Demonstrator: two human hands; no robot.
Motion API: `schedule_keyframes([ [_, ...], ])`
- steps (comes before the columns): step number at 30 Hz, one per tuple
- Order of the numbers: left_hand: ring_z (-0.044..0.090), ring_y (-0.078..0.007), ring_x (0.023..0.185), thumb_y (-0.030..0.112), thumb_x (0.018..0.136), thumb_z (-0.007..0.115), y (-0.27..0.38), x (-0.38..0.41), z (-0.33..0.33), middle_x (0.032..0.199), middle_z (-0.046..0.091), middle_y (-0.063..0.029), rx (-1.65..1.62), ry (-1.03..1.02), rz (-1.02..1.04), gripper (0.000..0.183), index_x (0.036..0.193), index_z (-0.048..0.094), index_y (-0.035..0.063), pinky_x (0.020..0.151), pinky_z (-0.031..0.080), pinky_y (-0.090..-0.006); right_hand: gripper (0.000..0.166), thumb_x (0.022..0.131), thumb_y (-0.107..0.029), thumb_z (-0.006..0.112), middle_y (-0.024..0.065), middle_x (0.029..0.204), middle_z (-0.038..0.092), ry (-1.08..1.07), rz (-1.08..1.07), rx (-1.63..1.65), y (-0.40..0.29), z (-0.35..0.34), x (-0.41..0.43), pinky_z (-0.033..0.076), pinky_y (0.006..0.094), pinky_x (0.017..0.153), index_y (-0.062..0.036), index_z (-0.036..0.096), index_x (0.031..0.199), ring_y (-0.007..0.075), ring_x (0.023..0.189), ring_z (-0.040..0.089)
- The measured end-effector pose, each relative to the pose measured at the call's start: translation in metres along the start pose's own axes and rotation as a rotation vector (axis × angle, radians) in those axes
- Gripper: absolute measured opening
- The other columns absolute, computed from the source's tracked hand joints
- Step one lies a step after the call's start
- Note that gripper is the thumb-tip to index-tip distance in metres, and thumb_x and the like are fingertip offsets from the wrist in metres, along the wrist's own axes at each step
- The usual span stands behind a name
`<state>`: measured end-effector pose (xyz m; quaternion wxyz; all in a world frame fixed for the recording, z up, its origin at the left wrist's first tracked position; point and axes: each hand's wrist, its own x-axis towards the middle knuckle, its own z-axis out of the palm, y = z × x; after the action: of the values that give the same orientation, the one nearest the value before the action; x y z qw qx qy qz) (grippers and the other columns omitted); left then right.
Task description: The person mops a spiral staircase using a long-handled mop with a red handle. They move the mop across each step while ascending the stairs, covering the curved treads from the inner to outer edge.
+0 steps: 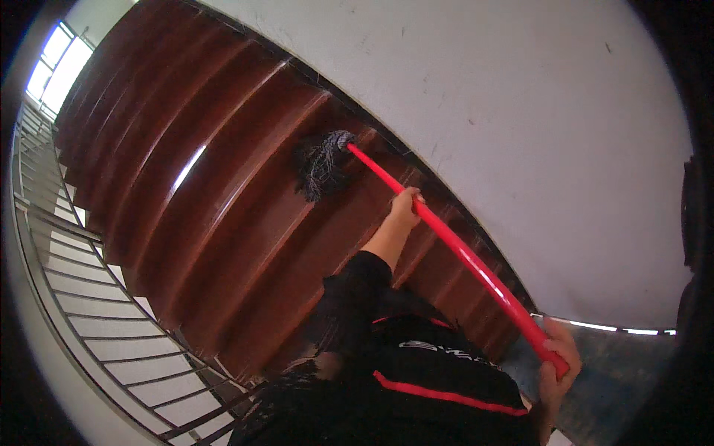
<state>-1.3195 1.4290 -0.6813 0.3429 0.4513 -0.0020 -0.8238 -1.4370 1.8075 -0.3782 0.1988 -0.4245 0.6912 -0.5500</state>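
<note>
A mop with a red handle point(474, 259) runs diagonally across the head view. Its dark grey string head point(323, 167) lies on a reddish-brown stair step, near the wall side. My left hand point(407, 203) is closed around the handle a little way behind the mop head. Farther back, my right hand point(560, 357) grips the thick upper end of the handle at the lower right. The fingers of both hands are partly hidden by the handle.
Glossy reddish-brown stairs point(262, 223) fill the middle. A metal railing point(122, 334) borders them at the left, and a pale wall point(530, 139) with a dark skirting stands at the right. A bright window point(58, 67) shows at the upper left.
</note>
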Motion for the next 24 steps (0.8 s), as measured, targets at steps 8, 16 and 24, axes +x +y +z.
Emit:
schedule_keyframes([
  [8, 0.046, -0.0232, 0.049, 0.013, 0.08, 0.061, -0.029, 0.024, -0.033, 0.054, 0.044, -0.0052, 0.019, 0.036, -0.189, 0.02, 0.067, 0.045, 0.0094, 0.054, 0.048, -0.0404, 0.03, 0.07, -0.023, 0.07, 0.0166, 0.076, 0.062, -0.479, 0.359, -1.12, 0.057, -0.025, -0.039, 0.046, 0.0475, 0.061, -0.0069, 0.054, 0.09, 0.0375, 0.072, 0.061],
  [16, 0.037, -0.0131, 0.043, 0.016, 0.079, 0.058, 0.052, 0.024, -0.053, 0.051, 0.034, 0.0032, -0.251, -0.082, -0.115, 0.021, 0.066, 0.041, 0.0139, 0.046, 0.036, -0.0292, 0.034, 0.068, -0.029, 0.074, 0.0167, 0.07, 0.061, -0.494, 0.279, -0.954, 0.068, 0.043, -0.005, 0.046, 0.0491, 0.062, -0.0091, 0.056, 0.088, 0.0403, 0.069, 0.059],
  [24, 0.031, -0.0126, 0.043, 0.016, 0.079, 0.058, 0.033, -0.03, -0.103, 0.049, 0.03, 0.003, -0.465, -0.171, -0.1, 0.025, 0.062, 0.04, 0.0151, 0.051, 0.034, -0.0295, 0.033, 0.072, -0.035, 0.071, 0.0156, 0.07, 0.062, -0.644, 0.014, -1.218, 0.198, -0.013, -0.035, 0.046, 0.0466, 0.06, -0.0094, 0.057, 0.085, 0.0394, 0.067, 0.06],
])
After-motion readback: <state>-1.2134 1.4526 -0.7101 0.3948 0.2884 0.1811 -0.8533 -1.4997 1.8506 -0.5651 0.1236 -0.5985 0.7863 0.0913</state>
